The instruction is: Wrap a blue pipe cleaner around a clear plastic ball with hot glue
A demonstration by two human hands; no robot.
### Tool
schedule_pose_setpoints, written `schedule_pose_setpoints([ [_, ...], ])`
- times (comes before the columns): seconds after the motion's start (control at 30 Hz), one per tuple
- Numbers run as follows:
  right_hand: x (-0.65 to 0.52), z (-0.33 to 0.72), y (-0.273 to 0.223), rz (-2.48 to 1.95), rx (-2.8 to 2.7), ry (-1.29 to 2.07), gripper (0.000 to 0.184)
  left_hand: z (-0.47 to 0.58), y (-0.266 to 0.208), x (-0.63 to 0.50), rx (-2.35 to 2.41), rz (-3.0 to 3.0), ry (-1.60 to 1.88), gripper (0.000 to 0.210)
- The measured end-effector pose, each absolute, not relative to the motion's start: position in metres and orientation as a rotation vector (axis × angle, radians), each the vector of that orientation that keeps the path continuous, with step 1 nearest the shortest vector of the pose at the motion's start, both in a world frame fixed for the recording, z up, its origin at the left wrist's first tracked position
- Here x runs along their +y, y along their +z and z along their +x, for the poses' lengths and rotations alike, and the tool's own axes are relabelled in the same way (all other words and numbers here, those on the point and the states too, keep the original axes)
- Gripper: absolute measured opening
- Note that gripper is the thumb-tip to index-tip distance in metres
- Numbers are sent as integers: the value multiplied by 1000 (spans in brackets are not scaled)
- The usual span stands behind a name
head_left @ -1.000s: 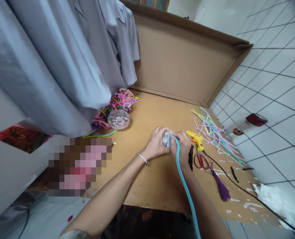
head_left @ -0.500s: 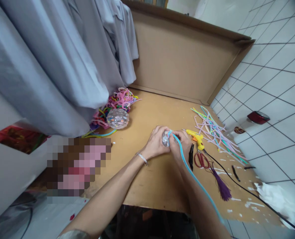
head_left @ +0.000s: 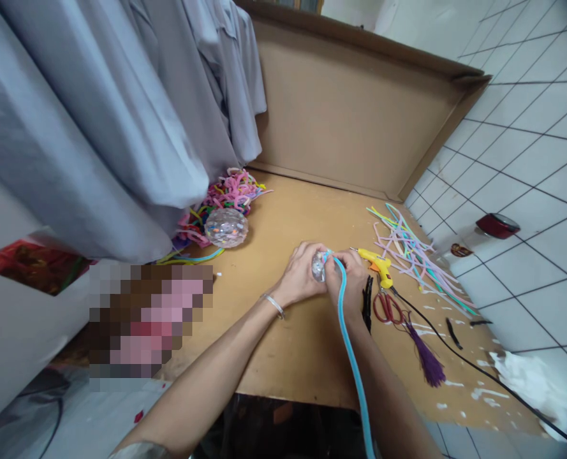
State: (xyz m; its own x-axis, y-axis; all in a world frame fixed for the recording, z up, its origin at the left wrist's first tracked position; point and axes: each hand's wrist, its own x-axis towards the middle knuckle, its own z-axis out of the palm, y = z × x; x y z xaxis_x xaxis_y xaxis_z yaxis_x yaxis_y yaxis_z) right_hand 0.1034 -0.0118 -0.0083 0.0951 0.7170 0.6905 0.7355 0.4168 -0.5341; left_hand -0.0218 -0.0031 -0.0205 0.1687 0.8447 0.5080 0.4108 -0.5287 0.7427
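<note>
At the brown tabletop (head_left: 293, 217), the half-curled left hand (head_left: 301, 271) cups the clear ball (head_left: 317, 268) while, beside it, the right hand (head_left: 350, 274) pinches the blue strip (head_left: 345, 328), whose tail has swung inward, seemingly freer to handle.

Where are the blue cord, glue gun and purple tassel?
Blue cord (head_left: 346, 331): head view, middle of its loose length.
Glue gun (head_left: 375, 260): head view, on its yellow body.
Purple tassel (head_left: 425, 358): head view, middle of its strands.

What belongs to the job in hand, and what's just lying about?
Job in hand:
clear faceted piece, in left hand
blue pipe cleaner, in right hand
probably yellow glue gun, red-handled scissors

Seemingly lying about:
purple tassel
clear ball
</note>
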Motion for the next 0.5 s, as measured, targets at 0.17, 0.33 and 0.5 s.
schedule_pose_setpoints([
  [0.17, -10, 105, -12, -1306, -1637, -33, 12, -22, -22, -3, 1166, 2031, 1333, 53],
  [0.33, -11, 103, -11, -1346, -1640, -56, 15, -22, -25, -1, 1164, 2030, 1363, 50],
  [0.5, -11, 100, -10, -1368, -1633, -79, 17, -21, -26, 0, 1146, 2035, 1384, 48],
])
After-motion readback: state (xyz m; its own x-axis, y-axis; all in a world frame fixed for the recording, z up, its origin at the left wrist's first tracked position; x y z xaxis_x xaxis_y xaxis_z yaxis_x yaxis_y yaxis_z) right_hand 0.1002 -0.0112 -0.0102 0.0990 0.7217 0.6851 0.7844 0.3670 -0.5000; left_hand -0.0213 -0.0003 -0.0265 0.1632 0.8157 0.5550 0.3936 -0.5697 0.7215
